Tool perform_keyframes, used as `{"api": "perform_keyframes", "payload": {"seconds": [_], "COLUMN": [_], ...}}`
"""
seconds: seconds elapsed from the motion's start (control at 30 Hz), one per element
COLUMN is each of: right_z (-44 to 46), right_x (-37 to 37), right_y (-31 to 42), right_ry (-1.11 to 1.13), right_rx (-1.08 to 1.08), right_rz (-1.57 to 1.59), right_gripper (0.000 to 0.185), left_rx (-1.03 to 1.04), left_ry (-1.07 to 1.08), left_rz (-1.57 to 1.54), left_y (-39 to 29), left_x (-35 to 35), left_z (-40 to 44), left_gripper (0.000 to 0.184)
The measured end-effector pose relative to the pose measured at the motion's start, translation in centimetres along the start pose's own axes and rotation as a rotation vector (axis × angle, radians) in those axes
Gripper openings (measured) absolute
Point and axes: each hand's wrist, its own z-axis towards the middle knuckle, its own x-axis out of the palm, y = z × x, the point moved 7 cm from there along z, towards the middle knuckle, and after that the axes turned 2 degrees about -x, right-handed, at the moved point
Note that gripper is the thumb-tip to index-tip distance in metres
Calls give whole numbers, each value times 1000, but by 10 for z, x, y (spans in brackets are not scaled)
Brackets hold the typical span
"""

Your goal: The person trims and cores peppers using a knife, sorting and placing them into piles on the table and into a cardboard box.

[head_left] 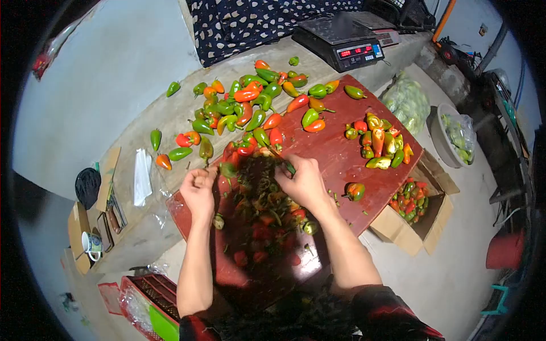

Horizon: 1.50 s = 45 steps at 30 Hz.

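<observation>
My left hand (199, 189) is closed in a pinch at the left of the red table. Beside its fingertips is a blurred green and red pepper (228, 170); I cannot tell whether the fingers touch it. My right hand (301, 179) is wrapped round a small knife (290, 167) with a green handle, its thin dark blade pointing up and left. Between and below my hands lies a shadowed heap of pepper stems and cores (267, 196), with red peppers (260, 232) among it. Whole green, red and orange peppers (247, 95) are spread out beyond my hands.
On the red table (335, 148) sit a cluster of peppers (378, 142) and a single pepper (355, 191). A cardboard box (392, 227) of peppers stands at right, near a plastic bag (406, 102) and a basin (443, 139). A digital scale (338, 40) rests on the ledge behind.
</observation>
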Motion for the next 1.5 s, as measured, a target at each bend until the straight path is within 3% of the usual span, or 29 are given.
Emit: {"api": "perform_keyframes", "payload": {"seconds": [0.1, 0.17, 0.27, 0.43, 0.5, 0.6, 0.93, 1.0, 1.13, 1.23, 1.33, 1.4, 1.43, 1.5], "right_z": [-4, -6, -3, -2, -3, -4, -6, -7, -7, -9, -10, -9, -10, -11], "right_x": [15, 25, 32, 29, 32, 34, 40, 41, 45, 48, 48, 50, 51, 54], "right_y": [6, -1, -8, -6, -6, -4, -5, -3, -2, -4, 1, -1, 0, 5], "right_ry": [103, 137, 154, 165, 171, 183, 224, 214, 254, 244, 234, 221, 213, 223], "right_rx": [32, 3, -29, 19, 13, 11, 39, 10, 20, -12, -28, -41, -52, -56], "right_rz": [-22, -101, -190, -244, -294, -339, -338, -315, -334, -317, -312, -295, -278, -336], "right_gripper": [20, 21, 21, 22, 22, 22, 21, 21, 21, 21, 20, 20, 19, 19], "left_rx": [-66, 210, 324, 299, 356, 521, 244, 46, -6, 65, -56, -443, -441, -817], "left_ry": [118, 286, 437, 359, 300, 240, 313, 238, 277, 250, 308, 320, 325, 361], "left_rz": [-207, 235, 431, 362, 724, 863, 869, 672, 663, 642, 527, -110, -111, -997], "left_y": [25, 0, -19, -18, -27, -31, 2, 6, 27, 14, 14, 32, 28, 26], "left_x": [0, 19, 49, 57, 55, 57, 38, 24, 19, 19, 21, 27, 28, 48], "left_z": [-23, -41, -60, -53, -53, -49, -34, -24, -16, -16, -12, -15, -17, -39], "left_gripper": [12, 22, 32, 44, 44, 41, 42, 33, 30, 27, 22, 23, 23, 32]}}
